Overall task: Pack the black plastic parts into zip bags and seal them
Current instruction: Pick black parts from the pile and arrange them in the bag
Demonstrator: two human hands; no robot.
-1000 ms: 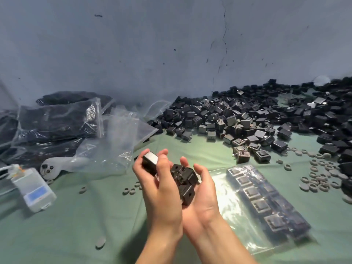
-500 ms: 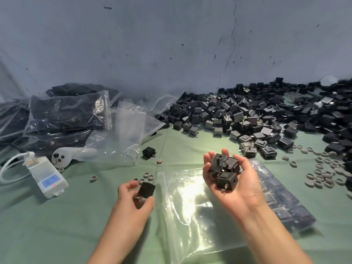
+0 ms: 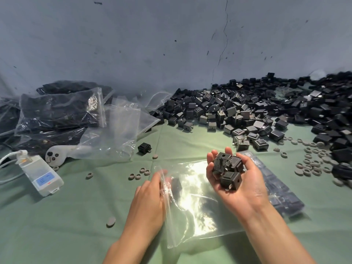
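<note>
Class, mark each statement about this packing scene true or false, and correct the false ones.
1. The right hand cups several black parts, palm up. True.
2. The left hand is lifted clear of every bag. False: the left hand is at the mouth of the clear zip bag.
3. A filled bag lies to the right of the clear zip bag. True.
4. The loose pile lies at the far left. False: the loose pile spreads across the centre and right.
</note>
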